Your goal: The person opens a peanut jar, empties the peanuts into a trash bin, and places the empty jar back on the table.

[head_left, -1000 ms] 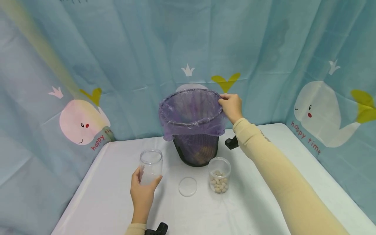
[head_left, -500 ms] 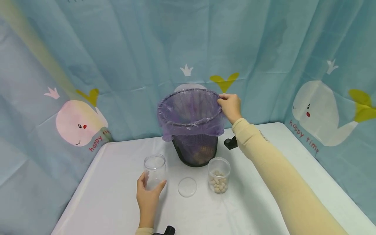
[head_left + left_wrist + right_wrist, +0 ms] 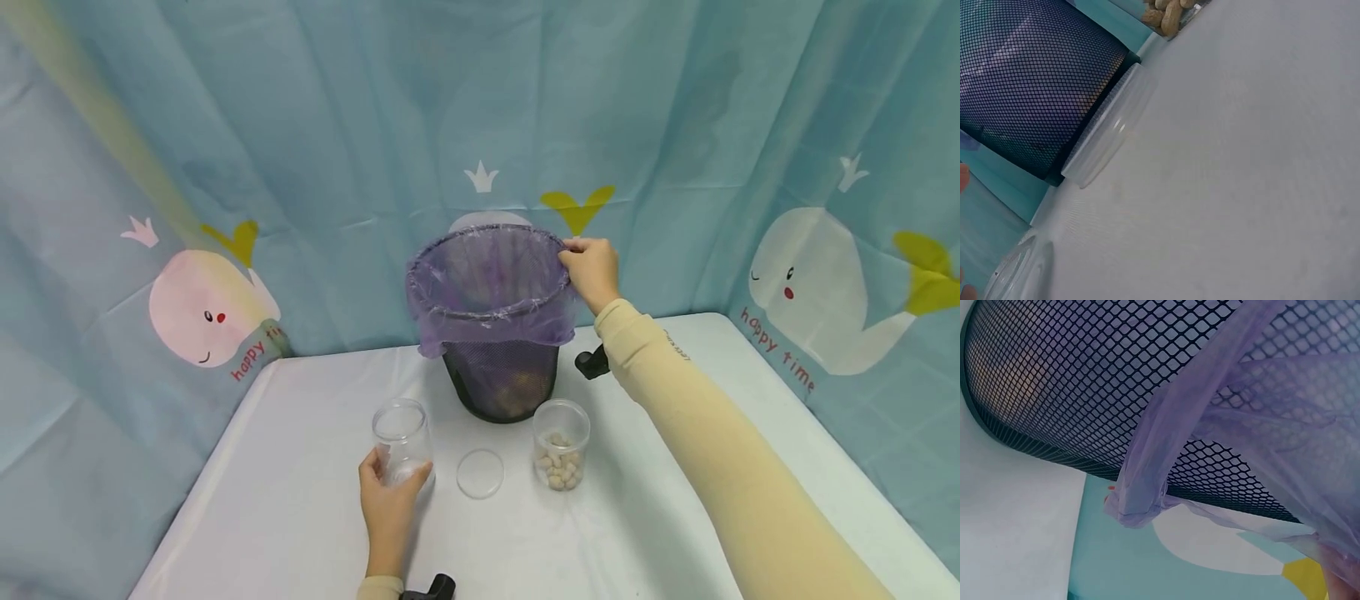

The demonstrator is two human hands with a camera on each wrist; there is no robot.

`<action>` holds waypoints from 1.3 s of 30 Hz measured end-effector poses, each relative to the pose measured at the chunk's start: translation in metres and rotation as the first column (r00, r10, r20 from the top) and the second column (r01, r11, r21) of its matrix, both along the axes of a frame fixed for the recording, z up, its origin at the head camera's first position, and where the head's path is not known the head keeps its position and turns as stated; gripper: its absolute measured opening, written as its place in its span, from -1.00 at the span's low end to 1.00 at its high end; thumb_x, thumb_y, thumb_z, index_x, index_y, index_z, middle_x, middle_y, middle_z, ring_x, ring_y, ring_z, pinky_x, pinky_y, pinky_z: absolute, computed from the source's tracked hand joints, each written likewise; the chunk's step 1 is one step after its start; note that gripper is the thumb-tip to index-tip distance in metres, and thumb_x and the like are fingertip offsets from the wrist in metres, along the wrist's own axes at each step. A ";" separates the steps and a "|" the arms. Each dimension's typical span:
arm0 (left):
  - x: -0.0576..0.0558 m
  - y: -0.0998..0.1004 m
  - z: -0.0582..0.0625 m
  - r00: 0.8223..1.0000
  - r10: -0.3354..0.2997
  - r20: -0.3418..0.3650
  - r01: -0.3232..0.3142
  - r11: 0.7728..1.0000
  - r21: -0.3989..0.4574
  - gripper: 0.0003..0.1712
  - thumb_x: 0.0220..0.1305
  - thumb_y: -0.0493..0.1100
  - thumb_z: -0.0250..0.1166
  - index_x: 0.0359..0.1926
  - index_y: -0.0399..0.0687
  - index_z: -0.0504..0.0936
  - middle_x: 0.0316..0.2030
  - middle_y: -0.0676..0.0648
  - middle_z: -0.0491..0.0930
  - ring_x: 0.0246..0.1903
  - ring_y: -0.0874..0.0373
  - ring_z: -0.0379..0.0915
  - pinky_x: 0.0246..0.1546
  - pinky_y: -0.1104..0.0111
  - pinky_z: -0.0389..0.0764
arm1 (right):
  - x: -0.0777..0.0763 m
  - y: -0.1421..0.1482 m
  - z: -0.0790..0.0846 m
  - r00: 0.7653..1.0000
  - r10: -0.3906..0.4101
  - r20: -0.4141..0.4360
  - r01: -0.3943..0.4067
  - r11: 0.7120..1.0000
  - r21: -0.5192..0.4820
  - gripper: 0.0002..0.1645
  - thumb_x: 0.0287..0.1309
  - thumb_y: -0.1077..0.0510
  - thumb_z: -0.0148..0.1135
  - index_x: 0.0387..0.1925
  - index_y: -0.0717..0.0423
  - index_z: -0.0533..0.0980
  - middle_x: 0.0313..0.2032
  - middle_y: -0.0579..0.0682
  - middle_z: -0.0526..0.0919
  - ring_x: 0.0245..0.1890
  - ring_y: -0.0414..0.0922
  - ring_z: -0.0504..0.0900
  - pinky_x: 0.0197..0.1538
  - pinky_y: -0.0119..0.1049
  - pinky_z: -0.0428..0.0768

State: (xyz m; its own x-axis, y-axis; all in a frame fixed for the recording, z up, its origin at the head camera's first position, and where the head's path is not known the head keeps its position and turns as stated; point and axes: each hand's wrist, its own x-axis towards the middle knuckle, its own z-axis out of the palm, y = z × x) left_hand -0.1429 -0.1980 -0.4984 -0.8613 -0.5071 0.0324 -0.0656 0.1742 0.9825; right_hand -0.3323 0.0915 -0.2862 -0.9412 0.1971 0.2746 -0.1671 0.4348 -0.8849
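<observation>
My left hand grips a clear plastic jar from the near side, low on its wall. The jar stands upright at the table's left middle; its bottom shows at the left wrist view's lower corner. My right hand pinches the right rim of a black mesh wastebasket lined with a purple bag. Something brownish lies in the basket's bottom, blurred by the mesh. In the right wrist view, only a bit of the hand shows.
A round clear lid lies flat before the basket. To its right stands an open clear jar partly filled with peanuts. A blue curtain hangs behind the white table.
My left hand has moved the clear jar rightward and down toward the table, nearer the lid. The right hand keeps its place on the basket's rim.
</observation>
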 end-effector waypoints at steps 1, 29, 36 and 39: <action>-0.001 0.000 -0.001 1.000 -0.002 0.003 0.002 1.000 0.002 0.07 0.00 -0.24 0.54 0.43 -0.33 0.10 0.39 -0.40 0.19 0.42 -0.37 0.06 0.46 -0.23 0.09 | 0.000 0.000 0.000 1.000 -0.001 0.000 0.001 1.000 0.002 -0.62 0.34 0.20 0.14 0.13 0.20 0.60 0.16 0.18 0.64 -0.42 -0.21 0.55 -0.45 -0.47 0.38; -0.007 -0.003 -0.011 0.994 -0.104 0.046 0.102 0.994 0.042 0.12 -0.05 -0.28 0.57 0.39 -0.29 0.01 0.44 -0.45 0.08 0.48 -0.38 -0.04 0.52 -0.19 0.01 | 0.002 0.006 -0.001 0.999 0.035 0.001 -0.035 0.999 0.008 -0.60 0.33 0.20 0.14 0.15 0.20 0.59 0.19 0.19 0.61 -0.60 -0.31 0.41 -0.54 -0.51 0.34; -0.010 -0.003 -0.011 0.994 -0.099 0.046 0.099 0.995 0.012 0.15 -0.07 -0.23 0.60 0.40 -0.28 0.02 0.41 -0.46 0.13 0.44 -0.38 0.03 0.49 -0.20 0.07 | 0.001 0.006 -0.001 1.000 0.022 -0.012 -0.022 1.000 0.020 -0.60 0.32 0.19 0.15 0.14 0.19 0.60 0.14 0.18 0.66 -0.54 -0.29 0.44 -0.50 -0.50 0.36; -0.010 -0.004 -0.012 0.994 -0.097 0.051 0.097 0.995 0.006 0.16 -0.08 -0.21 0.61 0.40 -0.29 0.02 0.39 -0.44 0.15 0.41 -0.37 0.08 0.47 -0.21 0.11 | 0.000 0.005 -0.001 1.000 0.025 -0.005 -0.025 0.999 0.023 -0.60 0.32 0.18 0.16 0.14 0.19 0.60 0.14 0.18 0.65 -0.45 -0.23 0.49 -0.47 -0.49 0.39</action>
State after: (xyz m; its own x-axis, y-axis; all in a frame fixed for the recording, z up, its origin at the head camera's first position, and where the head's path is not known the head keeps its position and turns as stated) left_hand -0.1524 -0.2022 -0.5104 -0.9070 -0.4208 -0.0144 -0.0983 0.1785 0.9790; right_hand -0.3320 0.0965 -0.2876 -0.9442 0.1671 0.2839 -0.1830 0.4506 -0.8738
